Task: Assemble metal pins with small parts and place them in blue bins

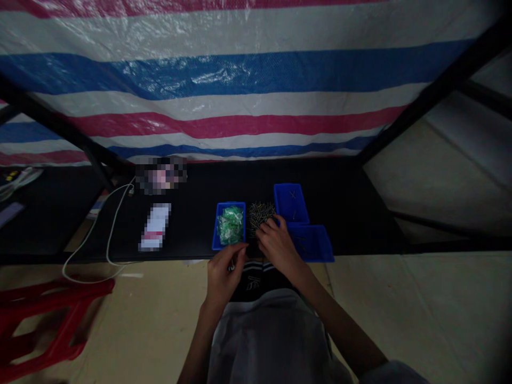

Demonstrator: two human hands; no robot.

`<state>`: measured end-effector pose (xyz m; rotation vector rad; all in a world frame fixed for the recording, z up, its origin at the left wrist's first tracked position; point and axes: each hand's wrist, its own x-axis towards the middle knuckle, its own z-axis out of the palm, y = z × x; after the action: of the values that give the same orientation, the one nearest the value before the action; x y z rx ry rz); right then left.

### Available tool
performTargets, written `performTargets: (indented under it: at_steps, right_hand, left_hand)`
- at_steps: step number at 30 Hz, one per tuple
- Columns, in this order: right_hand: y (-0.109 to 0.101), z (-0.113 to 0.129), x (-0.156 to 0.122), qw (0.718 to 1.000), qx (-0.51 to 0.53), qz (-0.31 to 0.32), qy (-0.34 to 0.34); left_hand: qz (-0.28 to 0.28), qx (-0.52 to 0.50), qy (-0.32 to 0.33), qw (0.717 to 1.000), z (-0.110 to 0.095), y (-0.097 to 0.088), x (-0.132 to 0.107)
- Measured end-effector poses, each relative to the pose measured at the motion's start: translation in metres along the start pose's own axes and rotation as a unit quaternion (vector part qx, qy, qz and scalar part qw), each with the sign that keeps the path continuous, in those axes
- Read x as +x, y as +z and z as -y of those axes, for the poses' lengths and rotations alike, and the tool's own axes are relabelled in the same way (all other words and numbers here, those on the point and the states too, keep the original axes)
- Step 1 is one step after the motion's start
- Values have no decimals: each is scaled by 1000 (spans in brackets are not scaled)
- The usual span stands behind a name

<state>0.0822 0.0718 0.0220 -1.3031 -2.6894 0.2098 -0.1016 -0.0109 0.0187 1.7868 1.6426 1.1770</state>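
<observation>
While atop pins point(262, 213), right hand point(278, 248) palm-down

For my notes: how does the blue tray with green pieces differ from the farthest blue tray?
The left tray is heaped with green pieces; the far tray is almost bare. The left tray stands apart from the others; the far tray adjoins a third tray. Both are blue and rectangular.

A black table point(352, 213) carried 3 blue trays near its front edge: a left tray point(215, 229) full of green pieces point(229, 225), a rear tray point(291, 202) with a few small bits, and a right tray point(316, 242) just in front of it. A pile of metal pins point(261, 212) lay directly on the tabletop between the left and rear trays. Further left lay 2 blurred items point(155, 228) and a white cable point(114, 216)
</observation>
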Motion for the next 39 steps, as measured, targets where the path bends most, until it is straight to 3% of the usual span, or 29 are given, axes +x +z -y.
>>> performTargets:
  at_steps: [8,12,17,20,23,32,39]
  right_hand:
    - [1,-1,2,1000,6,2,2]
    - [-8,3,-3,987,148,-61,30]
    - [-13,16,-21,892,412,-175,59]
    - [-9,20,-31,845,484,-220,64]
    - [-8,20,-40,818,527,-224,55]
    - [-6,17,-53,813,527,-242,48]
    - [-2,19,-54,821,507,-258,54]
  left_hand:
    - [12,-6,-1,1000,4,7,-6]
    - [12,-8,-8,1000,3,9,-5]
    - [13,-73,4,997,-9,18,1]
    - [-1,-106,12,994,-18,24,4]
    - [-5,-102,34,994,-24,26,5]
    - [19,-73,85,994,-24,25,3]
    - [30,-67,71,995,-26,26,7]
